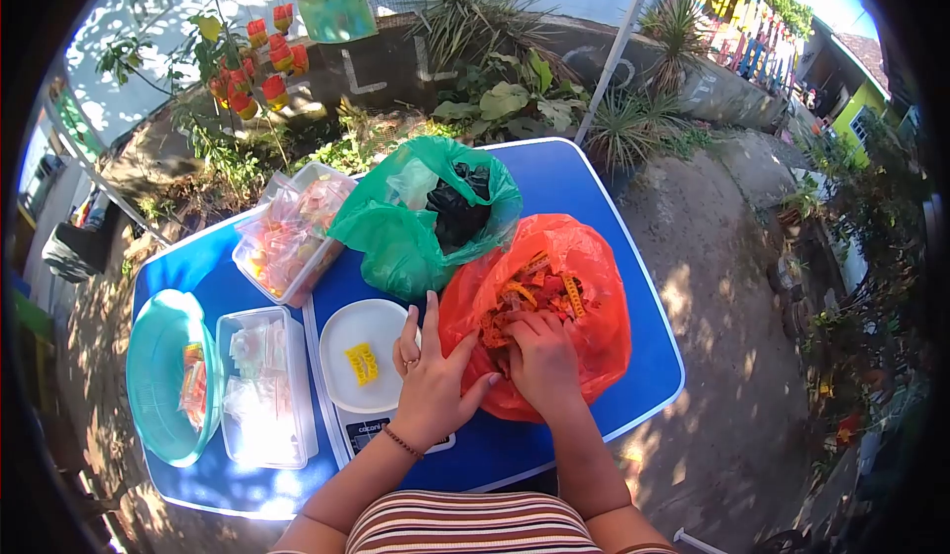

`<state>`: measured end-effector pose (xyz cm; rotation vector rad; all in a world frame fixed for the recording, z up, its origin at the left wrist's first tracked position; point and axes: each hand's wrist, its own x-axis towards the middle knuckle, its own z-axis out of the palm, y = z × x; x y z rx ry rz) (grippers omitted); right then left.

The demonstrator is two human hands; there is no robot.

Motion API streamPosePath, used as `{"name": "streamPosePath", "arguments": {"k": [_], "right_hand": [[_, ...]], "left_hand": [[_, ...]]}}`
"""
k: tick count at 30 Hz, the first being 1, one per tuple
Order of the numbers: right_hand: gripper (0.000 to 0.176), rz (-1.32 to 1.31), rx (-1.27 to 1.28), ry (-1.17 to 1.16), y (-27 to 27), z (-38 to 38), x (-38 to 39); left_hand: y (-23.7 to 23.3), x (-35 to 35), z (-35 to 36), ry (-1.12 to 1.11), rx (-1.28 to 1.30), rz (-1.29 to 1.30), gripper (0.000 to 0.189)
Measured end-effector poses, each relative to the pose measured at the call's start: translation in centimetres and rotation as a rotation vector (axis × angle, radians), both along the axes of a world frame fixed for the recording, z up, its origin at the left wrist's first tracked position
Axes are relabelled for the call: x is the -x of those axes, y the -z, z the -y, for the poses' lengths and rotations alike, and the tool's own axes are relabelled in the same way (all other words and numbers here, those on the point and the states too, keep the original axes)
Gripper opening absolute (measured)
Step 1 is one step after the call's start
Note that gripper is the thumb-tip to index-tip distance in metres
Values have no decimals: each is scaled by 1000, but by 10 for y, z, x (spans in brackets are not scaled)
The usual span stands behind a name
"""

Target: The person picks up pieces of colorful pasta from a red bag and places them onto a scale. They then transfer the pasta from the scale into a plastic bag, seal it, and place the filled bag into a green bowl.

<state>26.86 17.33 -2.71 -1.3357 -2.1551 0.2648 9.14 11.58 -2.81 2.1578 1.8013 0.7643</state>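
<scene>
Two bare hands are at work over the blue table (648,341), and the right hand (544,356) is the nearer to the orange scraps (539,275), reaching up from the bottom of the frame into the red bag (611,341) right of centre. Its fingers are bent down among the scraps with the tips hidden, so from here I can't tell whether they grip anything. The scraps lie mostly just above those fingers, and one yellow-orange strip (574,297) sits to their upper right, its long axis nearly upright in the frame, leaning a little. The left hand (435,396) is spread wide and looks to hold nothing, between the bag and the white plate (336,376), where a small yellow piece (362,364) lies left of its fingers
</scene>
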Motion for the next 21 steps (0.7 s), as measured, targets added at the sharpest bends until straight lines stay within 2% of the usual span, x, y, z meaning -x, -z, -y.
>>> {"name": "streamPosePath", "arguments": {"k": [7,10,13,16,21], "right_hand": [[20,-99,-16,111,-8,7,-27],[23,-324,68,94,-17,8,-25],[22,-521,367,36,-35,14,-23],[25,-684,543,64,-32,22,-20],[24,-938,557,-108,-23,31,-2]], "left_hand": [[-4,-1,1,-3,45,29,62],[-5,0,1,36,-9,149,58],[-12,1,3,123,-86,234,55],[-20,-3,5,147,-91,266,52],[-21,9,14,88,-102,292,47]]}}
